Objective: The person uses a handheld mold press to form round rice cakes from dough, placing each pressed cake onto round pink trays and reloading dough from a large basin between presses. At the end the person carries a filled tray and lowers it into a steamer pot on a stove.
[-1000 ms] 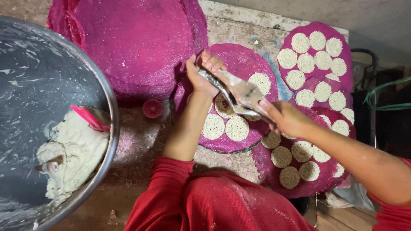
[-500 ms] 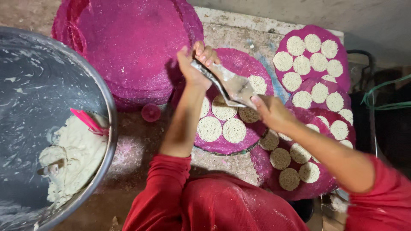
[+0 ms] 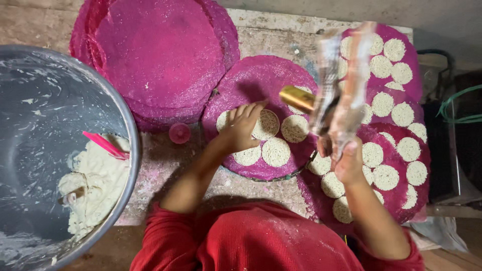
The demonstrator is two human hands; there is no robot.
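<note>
Centrally, the left hand (image 3: pixel 241 128) lies palm-down with fingers spread on a pale round disc (image 3: pixel 266 124), one of several laid on the middle pink mat (image 3: pixel 261 75). Its fingertips touch the disc's left edge; it pinches nothing. More discs sit just beside it, toward the lower right of that mat.

Right of centre, the right hand (image 3: pixel 346 158) is raised and closed around a press (image 3: pixel 341 85) (a blurred, dough-crusted tool with a brass-coloured barrel pointing left). The fingers wrap the lower end of its handles, which stand upward over the mats; how tightly they squeeze cannot be told through the blur.

At the right of the frame, two more pink mats (image 3: pixel 416 80) overlap and are covered with rows of the same discs. A stack of bare pink mats (image 3: pixel 155 50) fills the upper left. A large metal bowl (image 3: pixel 45 100) takes the left edge, holding pale dough (image 3: pixel 95 185) and a pink spatula (image 3: pixel 105 145) stuck in it. A small pink cup (image 3: pixel 179 133) stands between the bowl and the middle mat. Red sleeves (image 3: pixel 261 241) fill the bottom.
</note>
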